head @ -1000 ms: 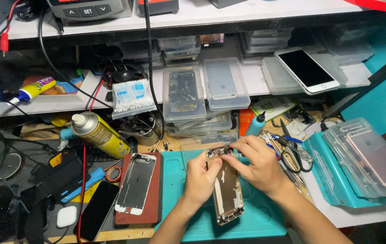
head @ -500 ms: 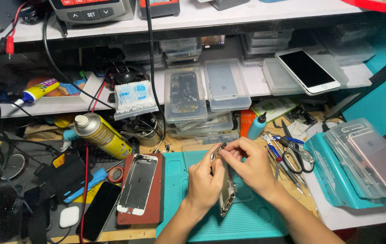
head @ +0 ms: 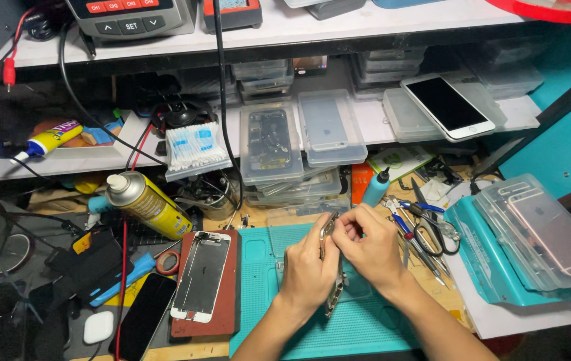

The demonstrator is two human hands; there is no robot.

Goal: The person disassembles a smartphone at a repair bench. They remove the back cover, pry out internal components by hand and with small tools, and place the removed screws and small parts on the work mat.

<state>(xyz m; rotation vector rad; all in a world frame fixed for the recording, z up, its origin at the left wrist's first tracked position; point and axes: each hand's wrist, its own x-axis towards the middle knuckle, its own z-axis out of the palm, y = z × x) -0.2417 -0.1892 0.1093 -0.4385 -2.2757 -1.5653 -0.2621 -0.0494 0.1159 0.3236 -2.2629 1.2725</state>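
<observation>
Head view shows left hand (head: 309,271) and right hand (head: 369,251) meeting fingertip to fingertip, both pinching the phone frame (head: 334,294) edge-up over the teal mat (head: 258,281).

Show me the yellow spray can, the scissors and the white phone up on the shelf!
yellow spray can (head: 148,204), head view, on its yellow body.
scissors (head: 432,235), head view, on the dark handles.
white phone (head: 448,105), head view, on its black screen.

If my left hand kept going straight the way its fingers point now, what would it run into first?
The left hand points up the bench, away from you. Past the phone frame it holds, it would probably first reach the stack of clear plastic cases behind the teal mat, though depth is unclear.
</observation>
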